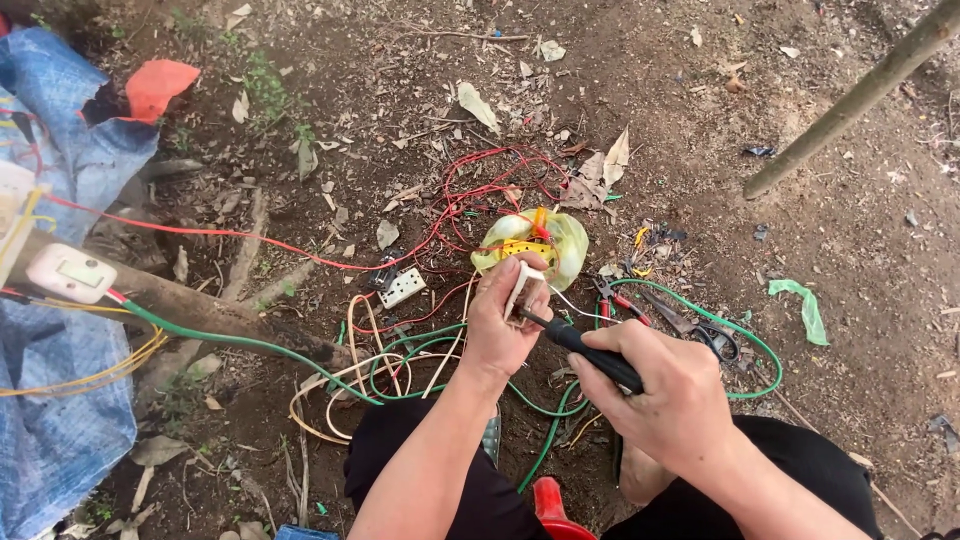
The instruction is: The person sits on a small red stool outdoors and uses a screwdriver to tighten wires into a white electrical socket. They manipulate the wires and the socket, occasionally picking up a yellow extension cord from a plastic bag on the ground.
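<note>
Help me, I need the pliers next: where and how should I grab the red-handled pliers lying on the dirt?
Probably by the red handles, coming from above on the near side. The red-handled pliers lie flat on the dirt just beyond the right hand, jaws pointing away, handles slightly spread. Green wire loops close behind them.

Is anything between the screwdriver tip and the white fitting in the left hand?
Nothing visible. The right hand holds the screwdriver with its tip already at the white fitting, which the left hand grips above the wires.
</note>
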